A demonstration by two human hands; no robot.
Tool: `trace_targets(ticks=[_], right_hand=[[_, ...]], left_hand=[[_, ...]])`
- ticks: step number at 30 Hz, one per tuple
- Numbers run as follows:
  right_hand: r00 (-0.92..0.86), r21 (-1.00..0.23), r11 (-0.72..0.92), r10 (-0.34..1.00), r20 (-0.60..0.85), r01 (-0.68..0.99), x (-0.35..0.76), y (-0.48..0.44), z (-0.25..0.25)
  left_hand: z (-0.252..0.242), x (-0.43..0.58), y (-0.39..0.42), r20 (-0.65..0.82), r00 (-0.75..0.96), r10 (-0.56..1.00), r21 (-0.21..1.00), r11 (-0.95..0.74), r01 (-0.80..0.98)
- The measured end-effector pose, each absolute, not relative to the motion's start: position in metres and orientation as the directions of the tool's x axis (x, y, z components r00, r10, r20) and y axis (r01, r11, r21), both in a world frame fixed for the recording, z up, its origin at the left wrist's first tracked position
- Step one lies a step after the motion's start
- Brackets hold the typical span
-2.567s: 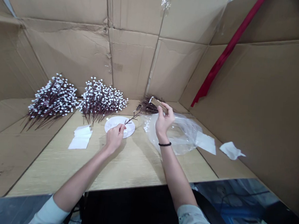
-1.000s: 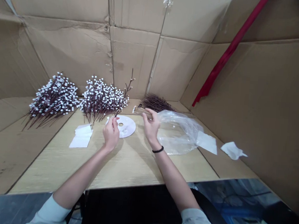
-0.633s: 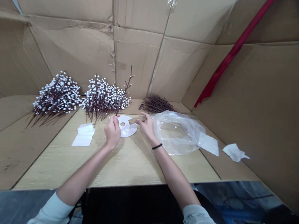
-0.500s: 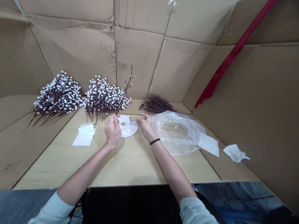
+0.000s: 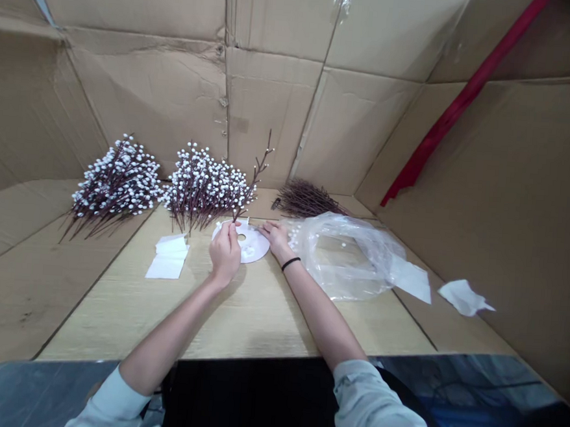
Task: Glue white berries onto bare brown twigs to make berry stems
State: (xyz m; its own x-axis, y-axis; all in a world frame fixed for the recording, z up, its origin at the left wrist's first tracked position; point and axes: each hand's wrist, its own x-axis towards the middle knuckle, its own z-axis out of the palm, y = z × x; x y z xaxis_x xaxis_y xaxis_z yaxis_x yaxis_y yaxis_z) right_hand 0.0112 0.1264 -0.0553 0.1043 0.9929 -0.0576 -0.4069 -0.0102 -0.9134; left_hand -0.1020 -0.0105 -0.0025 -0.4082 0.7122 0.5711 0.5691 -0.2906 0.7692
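Note:
My left hand [image 5: 225, 253] is closed around the lower end of a brown artificial twig [image 5: 259, 169], which points up and leans right. Small pale tips show on the twig's side shoots. Beneath and beside this hand lies a white disc [image 5: 256, 249] with a round centre hole and a shiny wet-looking patch. At the disc's right edge is my right hand [image 5: 276, 237], its fingers stretched out toward the left. Whether its fingertips touch anything small is too fine to see. Loose white berries [image 5: 293, 232] lie just beyond it, by a clear plastic bag [image 5: 348, 289].
Two bunches of white-berried twigs, a left bunch [image 5: 119, 179] and a middle bunch [image 5: 206, 185], lie at the back. A pile of bare brown twigs [image 5: 310, 199] is behind the bag. Folded paper [image 5: 168, 257] lies left, crumpled paper [image 5: 462, 296] right. Cardboard walls [image 5: 273, 102] enclose the table.
The view has shifted slightly. My left hand has moved right over the disc's left part with the twig. My right hand's fingers have come down lower and flatter at the disc's right edge.

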Motion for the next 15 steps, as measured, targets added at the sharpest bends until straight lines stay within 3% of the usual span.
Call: trace_targets(ticks=[8,15], right_hand=[[0.109,-0.950,0.014,0.994,-0.021,-0.311,0.0169,0.1289,-0.0597],[0.131,-0.994,0.026,0.991,0.012,-0.103,0.0185,0.1351,-0.0652]], left_hand=[[-0.0038,-0.1033,-0.0101,0.568,-0.402,0.718,0.762,-0.273,0.587],[-0.0056,-0.1035,-0.0091,0.566,-0.391,0.726,0.759,-0.273,0.591]])
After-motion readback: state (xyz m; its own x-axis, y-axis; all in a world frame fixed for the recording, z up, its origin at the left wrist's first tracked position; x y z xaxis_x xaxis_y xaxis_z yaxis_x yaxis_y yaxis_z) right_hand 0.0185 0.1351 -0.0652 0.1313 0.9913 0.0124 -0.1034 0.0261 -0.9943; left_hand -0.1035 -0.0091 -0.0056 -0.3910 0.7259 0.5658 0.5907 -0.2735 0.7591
